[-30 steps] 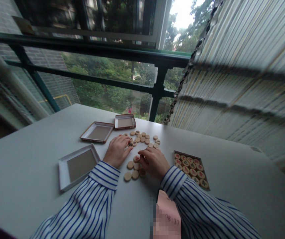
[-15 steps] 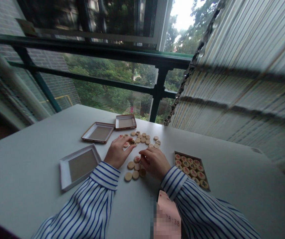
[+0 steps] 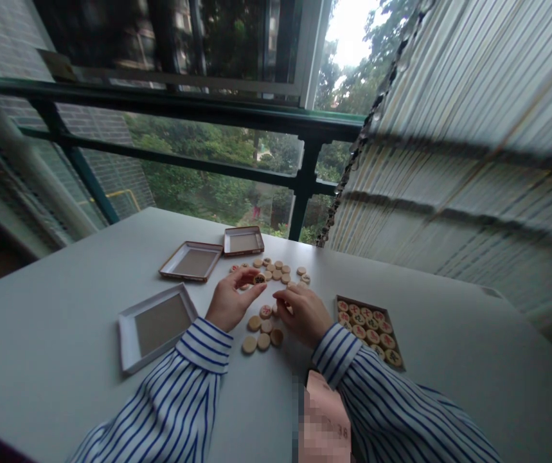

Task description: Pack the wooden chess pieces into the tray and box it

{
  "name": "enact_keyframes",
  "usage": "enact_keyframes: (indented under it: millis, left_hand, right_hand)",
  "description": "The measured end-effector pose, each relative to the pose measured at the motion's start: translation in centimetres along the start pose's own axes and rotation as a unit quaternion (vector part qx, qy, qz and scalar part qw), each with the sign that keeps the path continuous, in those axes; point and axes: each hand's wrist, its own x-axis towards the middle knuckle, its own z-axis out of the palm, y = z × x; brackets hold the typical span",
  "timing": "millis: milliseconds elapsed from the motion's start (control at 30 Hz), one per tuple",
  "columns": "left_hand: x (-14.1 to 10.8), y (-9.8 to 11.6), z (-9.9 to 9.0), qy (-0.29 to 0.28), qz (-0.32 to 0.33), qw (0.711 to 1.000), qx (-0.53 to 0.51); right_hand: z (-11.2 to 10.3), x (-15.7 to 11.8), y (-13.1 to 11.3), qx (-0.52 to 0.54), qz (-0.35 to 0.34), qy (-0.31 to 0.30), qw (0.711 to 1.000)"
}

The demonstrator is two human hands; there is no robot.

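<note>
My left hand [image 3: 230, 299] is closed in a pinch on a Chinese chess piece [image 3: 259, 279], a round wooden disc tilted so that its dark marking shows. Across from it, my right hand [image 3: 304, 312] has its fingers curled in low over the table; what they hold, if anything, is hidden. A pale disc peeks out beside the right thumb. Just left of that lies a piece with a red character [image 3: 266, 312]. Several blank-side-up pieces [image 3: 249, 345] rest nearer me, and another loose group [image 3: 270, 269] spreads beyond the hands.
At right stands a box tray [image 3: 396, 321] filled with rows of character-side-up pieces. On the left are a white tray [image 3: 128, 347], a brown-edged tray [image 3: 191, 278] and a smaller one [image 3: 244, 251]. A pink phone-like object [image 3: 326, 411] lies by my right forearm.
My left hand has opened its pinch a little and tilted the piece, moving slightly right. My right hand has stayed nearly in place. The view has shifted slightly.
</note>
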Motion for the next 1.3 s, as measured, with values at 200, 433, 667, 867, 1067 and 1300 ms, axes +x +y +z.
enact_keyframes:
  millis: [200,433,667,867,1067,1300]
  left_hand:
    - [-0.1,0.1,0.3,-0.005,-0.030,0.997,-0.077]
    - [-0.3,1.1,0.3,-0.020,-0.033,0.995,-0.088]
    - [-0.5,1.9,0.5,-0.032,-0.048,0.993,-0.101]
    - [-0.8,2.3,0.8,-0.042,-0.061,0.990,-0.122]
    - [-1.3,2.8,1.4,-0.060,-0.082,0.983,-0.150]
    - [-2.2,3.5,2.5,-0.086,-0.104,0.977,-0.164]
  right_hand:
    - [0.0,0.1,0.2,0.029,0.004,0.024,0.999]
    - [-1.2,0.6,0.4,0.079,0.017,0.049,0.996]
    - [-2.9,0.6,0.4,0.096,0.016,0.074,0.993]
    - [-5.0,-0.1,0.1,0.109,0.006,0.085,0.990]
    - [-6.4,-1.5,0.1,0.098,0.010,0.085,0.991]
    - [-7.9,-3.5,0.6,0.100,0.049,0.051,0.992]
